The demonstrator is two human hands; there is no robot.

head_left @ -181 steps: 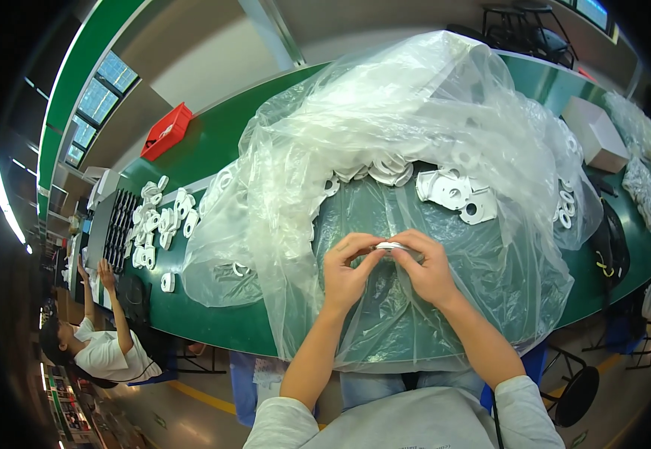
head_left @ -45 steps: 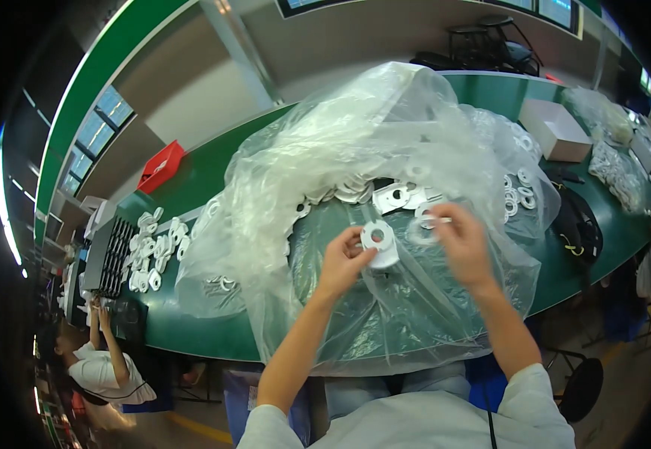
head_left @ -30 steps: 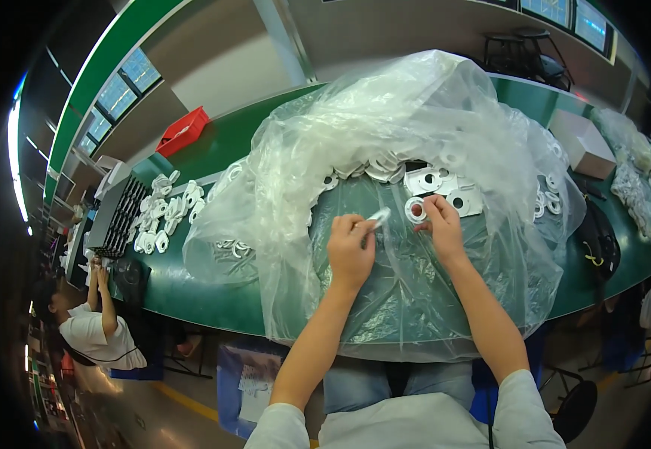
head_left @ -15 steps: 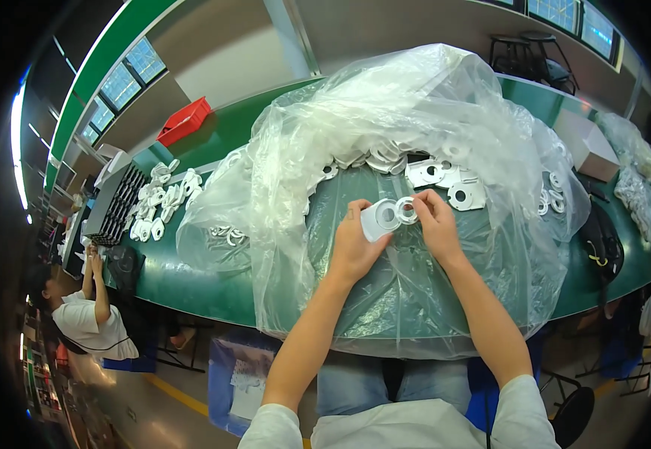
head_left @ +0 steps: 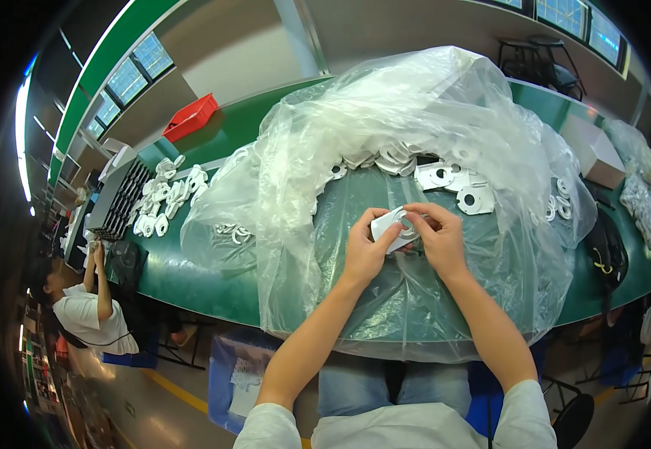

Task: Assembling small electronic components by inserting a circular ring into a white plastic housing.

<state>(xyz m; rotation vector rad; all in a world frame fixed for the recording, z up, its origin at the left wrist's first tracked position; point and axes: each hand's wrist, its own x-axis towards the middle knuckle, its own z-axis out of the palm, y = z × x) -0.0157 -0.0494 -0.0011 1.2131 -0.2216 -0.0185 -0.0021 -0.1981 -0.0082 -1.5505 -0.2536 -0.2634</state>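
Observation:
Over the clear plastic sheet (head_left: 370, 299), my left hand (head_left: 365, 245) grips a white flat plastic part (head_left: 388, 229) with a round opening. My right hand (head_left: 440, 238) closes on a white ring (head_left: 407, 225), which lies against the round end of that part. Thumbs and fingertips of both hands almost meet there and cover much of the two pieces. Beyond my hands, more white plates with round holes (head_left: 475, 200) lie in a pile, partly under the bunched plastic.
White rings (head_left: 562, 198) lie under the plastic at right, and loose white parts (head_left: 162, 196) at left beside stacked black trays (head_left: 122, 200). A red bin (head_left: 191, 117), a carton (head_left: 593, 152) and a black bag (head_left: 602, 243) rest on the green table (head_left: 191, 280). A co-worker (head_left: 93, 314) sits at left.
My hands have come closer together. The ring, held just beside the white part before, is now against its round end, with my right fingers over it. The white part has tilted.

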